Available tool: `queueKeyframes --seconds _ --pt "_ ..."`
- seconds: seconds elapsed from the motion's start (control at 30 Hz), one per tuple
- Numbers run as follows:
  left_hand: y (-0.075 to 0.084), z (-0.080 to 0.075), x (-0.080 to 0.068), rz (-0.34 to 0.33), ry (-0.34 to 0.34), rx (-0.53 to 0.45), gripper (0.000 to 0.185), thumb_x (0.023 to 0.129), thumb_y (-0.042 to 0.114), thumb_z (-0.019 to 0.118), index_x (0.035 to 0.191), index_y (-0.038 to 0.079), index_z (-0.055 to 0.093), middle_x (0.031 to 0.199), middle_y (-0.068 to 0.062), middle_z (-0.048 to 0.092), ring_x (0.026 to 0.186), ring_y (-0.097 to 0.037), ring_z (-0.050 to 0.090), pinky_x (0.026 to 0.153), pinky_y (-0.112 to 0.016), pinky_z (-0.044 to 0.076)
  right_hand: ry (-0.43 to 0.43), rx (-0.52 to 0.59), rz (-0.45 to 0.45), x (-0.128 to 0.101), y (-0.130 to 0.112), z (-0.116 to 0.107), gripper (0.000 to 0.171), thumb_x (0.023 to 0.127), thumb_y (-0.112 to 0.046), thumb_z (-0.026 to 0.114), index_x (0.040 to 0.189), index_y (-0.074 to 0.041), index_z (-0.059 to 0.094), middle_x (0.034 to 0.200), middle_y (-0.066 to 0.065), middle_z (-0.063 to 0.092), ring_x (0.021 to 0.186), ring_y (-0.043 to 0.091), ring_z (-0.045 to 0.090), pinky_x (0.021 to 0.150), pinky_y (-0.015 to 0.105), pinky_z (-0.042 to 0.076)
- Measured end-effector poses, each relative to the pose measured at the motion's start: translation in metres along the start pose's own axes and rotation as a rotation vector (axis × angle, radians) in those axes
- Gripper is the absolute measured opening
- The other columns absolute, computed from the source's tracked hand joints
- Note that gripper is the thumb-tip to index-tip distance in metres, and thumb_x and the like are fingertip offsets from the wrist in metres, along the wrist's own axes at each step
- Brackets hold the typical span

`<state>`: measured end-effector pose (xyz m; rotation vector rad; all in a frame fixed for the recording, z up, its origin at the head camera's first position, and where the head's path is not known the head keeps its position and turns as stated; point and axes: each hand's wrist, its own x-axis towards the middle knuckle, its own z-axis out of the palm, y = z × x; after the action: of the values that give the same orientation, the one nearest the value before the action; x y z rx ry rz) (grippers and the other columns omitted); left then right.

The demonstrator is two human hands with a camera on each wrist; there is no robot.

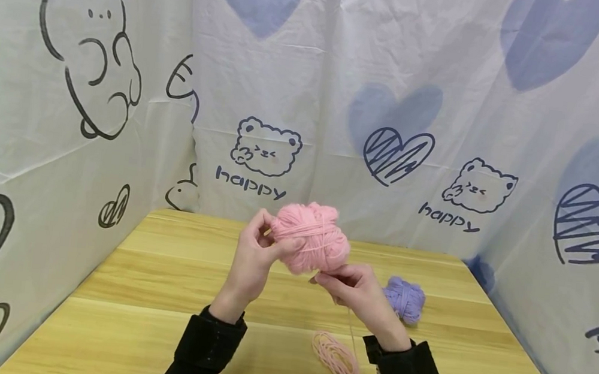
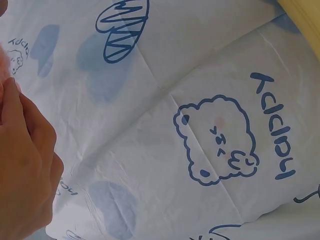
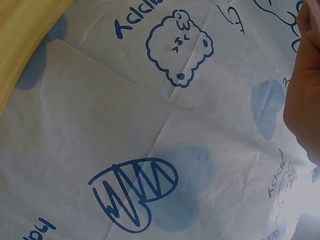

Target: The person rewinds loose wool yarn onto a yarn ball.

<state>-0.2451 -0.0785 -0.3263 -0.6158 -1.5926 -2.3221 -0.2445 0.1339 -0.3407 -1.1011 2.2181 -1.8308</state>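
A pink skein of yarn (image 1: 312, 236) is held up above the table, with strands wrapped round its middle. My left hand (image 1: 256, 256) grips its left end, thumb across the front. At the skein's lower right, my right hand (image 1: 357, 292) pinches the pink yarn strand (image 1: 353, 327), its fingertips right at the skein's underside. From this hand the strand runs down to a loose bundle of pink yarn loops (image 1: 338, 362) on the table. In the left wrist view only part of the left hand (image 2: 25, 165) shows at the edge; the right wrist view catches the right hand (image 3: 304, 100) at its edge.
A purple skein of yarn (image 1: 405, 299) lies on the wooden table (image 1: 157, 318), behind and right of my right hand. White printed cloth (image 1: 328, 111) hangs behind the table and along both sides.
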Motion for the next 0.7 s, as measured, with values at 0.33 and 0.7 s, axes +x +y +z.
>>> queueKeyframes --seconds 0.33,0.7 --pt "0.001 -0.001 0.0 0.0 -0.103 -0.048 0.029 0.077 -0.006 0.066 0.091 0.011 0.047 0.104 -0.004 0.054 0.089 -0.013 0.06 0.075 -0.022 0.057 0.005 0.017 0.039 -0.002 0.004 -0.004 0.022 0.094 -0.006 0.058 0.096 -0.024 0.071 0.078 -0.012 0.067 0.051 0.006 0.034 0.044 0.027 0.027" --pt "0.005 -0.004 -0.004 -0.092 -0.428 0.051 0.051 0.078 0.002 0.068 0.125 0.002 0.049 0.113 -0.006 0.061 0.094 -0.013 0.063 0.08 -0.025 0.057 0.029 -0.001 0.2 -0.008 0.004 -0.02 0.017 0.091 -0.003 0.053 0.089 -0.016 0.065 0.07 -0.011 0.054 0.061 0.001 0.048 0.055 0.016 0.043"
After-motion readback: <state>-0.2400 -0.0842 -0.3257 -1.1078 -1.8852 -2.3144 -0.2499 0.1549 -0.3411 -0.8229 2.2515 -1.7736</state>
